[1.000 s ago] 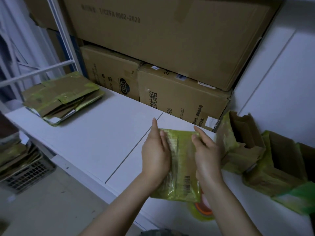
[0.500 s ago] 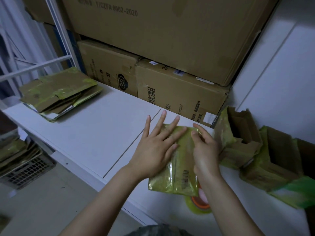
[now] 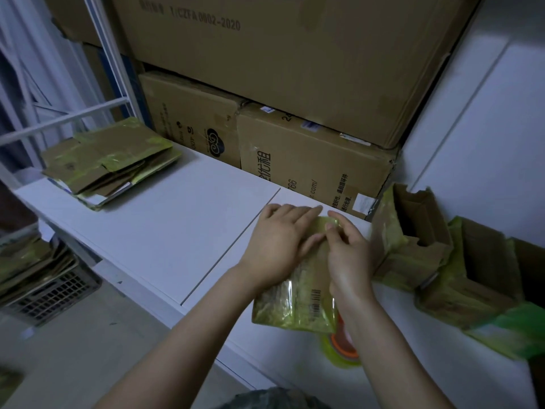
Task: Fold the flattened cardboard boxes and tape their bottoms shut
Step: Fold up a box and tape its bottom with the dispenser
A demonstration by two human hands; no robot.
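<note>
A small cardboard box (image 3: 298, 302) covered in yellow-green tape, with a barcode on its side, stands on the white table (image 3: 165, 219) in front of me. My left hand (image 3: 277, 243) lies flat over its top left part with fingers straight. My right hand (image 3: 346, 255) presses on the top right part, fingertips bent down onto the tape. A roll of yellow-green tape (image 3: 342, 346) with an orange core lies on the table just behind my right wrist, partly hidden.
A stack of flattened boxes (image 3: 109, 163) lies at the table's far left. Two folded open boxes (image 3: 413, 231) (image 3: 472, 276) stand to the right against the white wall. Large brown cartons (image 3: 309, 160) are stacked at the back. A crate of cardboard (image 3: 38, 276) sits on the floor left.
My left hand went from the box's left side to flat on top, its fingers now closed together. My right hand stays at the top right edge. The box stays in place.
</note>
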